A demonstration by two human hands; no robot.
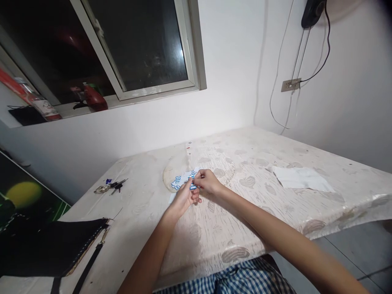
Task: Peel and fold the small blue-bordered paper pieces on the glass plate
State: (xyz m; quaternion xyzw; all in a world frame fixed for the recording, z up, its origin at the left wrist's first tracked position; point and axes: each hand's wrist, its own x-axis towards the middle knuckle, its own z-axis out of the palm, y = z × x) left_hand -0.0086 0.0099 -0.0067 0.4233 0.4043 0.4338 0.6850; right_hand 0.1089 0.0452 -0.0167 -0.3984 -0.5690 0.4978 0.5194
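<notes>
My left hand (184, 195) is over the middle of the table with its fingers curled, closed on a small blue-and-white item (193, 187). Close against it, my right hand (209, 181) pinches at the top of that item; what lies between its fingertips is too small to make out. Behind and left of both hands shows a white sheet or packet with blue print (178, 181). Whether it is joined to the held item is hidden by my fingers.
A patterned cloth covers the table (245, 228). Keys (115, 185) lie at the left, above a black bag (55, 245) with a strap. A white cloth or paper (301, 178) lies at the right. Bottles stand on the windowsill (131, 98).
</notes>
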